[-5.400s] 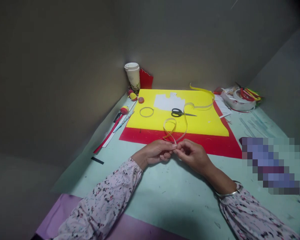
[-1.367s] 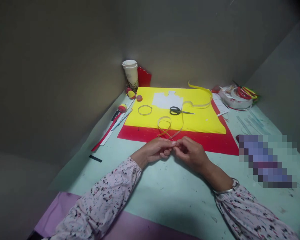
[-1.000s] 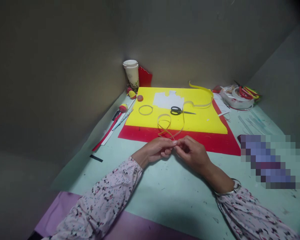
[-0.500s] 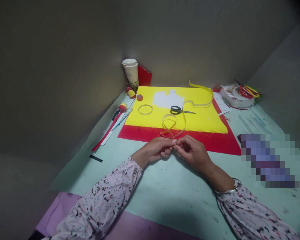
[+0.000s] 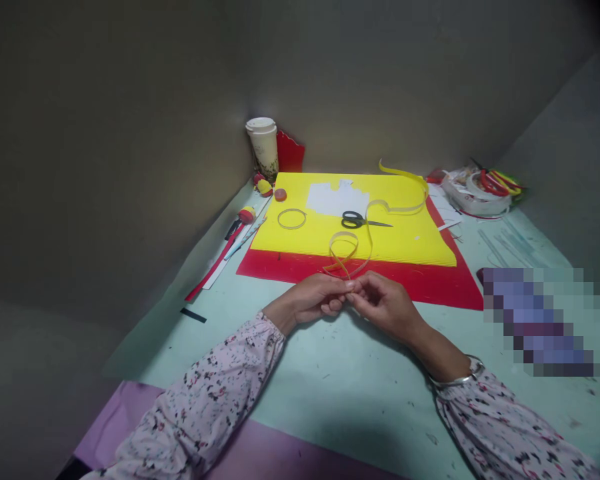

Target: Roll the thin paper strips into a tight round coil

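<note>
My left hand (image 5: 316, 298) and my right hand (image 5: 386, 303) meet in front of me at the near edge of the red sheet (image 5: 270, 268). Thumb and fingers of each are pinched together on the end of a thin yellow strip (image 5: 406, 211). From my fingertips the strip curls into a loop, then winds away over the stack of yellow sheets (image 5: 300, 243). What my fingertips do at the strip's end is too small to make out. Black-handled scissors (image 5: 353, 220) lie beyond my hands, beside a thin ring (image 5: 291, 228).
White paper pieces (image 5: 330, 199) and a small red roll (image 5: 281, 195) lie farther back. A lidded cup (image 5: 263, 147) stands at the back left, near a red-and-yellow ball (image 5: 247, 215). A plastic container (image 5: 480, 200) is at the back right. A blurred-out object (image 5: 535, 320) lies at right.
The strip's loop near my fingers has shifted slightly right and changed shape. My hands keep nearly the same place and pinch; the view has moved very slightly.
</note>
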`<state>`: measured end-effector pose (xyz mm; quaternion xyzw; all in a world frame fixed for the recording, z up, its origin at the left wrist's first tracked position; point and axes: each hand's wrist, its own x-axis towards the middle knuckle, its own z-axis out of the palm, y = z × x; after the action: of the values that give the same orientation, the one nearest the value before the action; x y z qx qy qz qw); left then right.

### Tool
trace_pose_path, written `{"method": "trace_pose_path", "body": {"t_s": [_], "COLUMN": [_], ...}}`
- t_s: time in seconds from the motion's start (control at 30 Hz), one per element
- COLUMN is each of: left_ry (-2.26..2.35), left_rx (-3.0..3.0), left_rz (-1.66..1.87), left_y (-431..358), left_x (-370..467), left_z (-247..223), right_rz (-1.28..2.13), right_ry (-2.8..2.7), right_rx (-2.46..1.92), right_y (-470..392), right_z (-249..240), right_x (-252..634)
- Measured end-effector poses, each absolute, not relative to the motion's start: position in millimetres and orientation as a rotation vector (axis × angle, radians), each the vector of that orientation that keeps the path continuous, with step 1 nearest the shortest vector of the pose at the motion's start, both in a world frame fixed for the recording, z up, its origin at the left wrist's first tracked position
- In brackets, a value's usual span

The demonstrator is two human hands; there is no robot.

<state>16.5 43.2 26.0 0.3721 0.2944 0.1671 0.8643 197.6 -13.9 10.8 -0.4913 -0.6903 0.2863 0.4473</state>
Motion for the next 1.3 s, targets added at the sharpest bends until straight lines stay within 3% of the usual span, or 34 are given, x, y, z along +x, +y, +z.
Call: {"method": "trace_pose_path", "body": {"t_s": [0.53,0.93,1.3], "left_ry": [0.648,0.681,0.632], "left_rx": [0.79,0.744,0.783], "left_rz": [0.356,0.402,0.334], "left_y": [43.0,43.1,44.0], "left_x": [16.4,17.1,15.5], "left_z": [27.7,29.9,26.7], "right_rz": [0.885,0.555,0.969], "right_ry": [-1.687,-1.719,-1.671], "right_rx": [-1.202,-1.243,-1.192], "right_y": [-13.3,-15.1,-11.7], "right_z": [8.4,12.8,10.3], "right_x": [203.2,199.0,204.2]}}
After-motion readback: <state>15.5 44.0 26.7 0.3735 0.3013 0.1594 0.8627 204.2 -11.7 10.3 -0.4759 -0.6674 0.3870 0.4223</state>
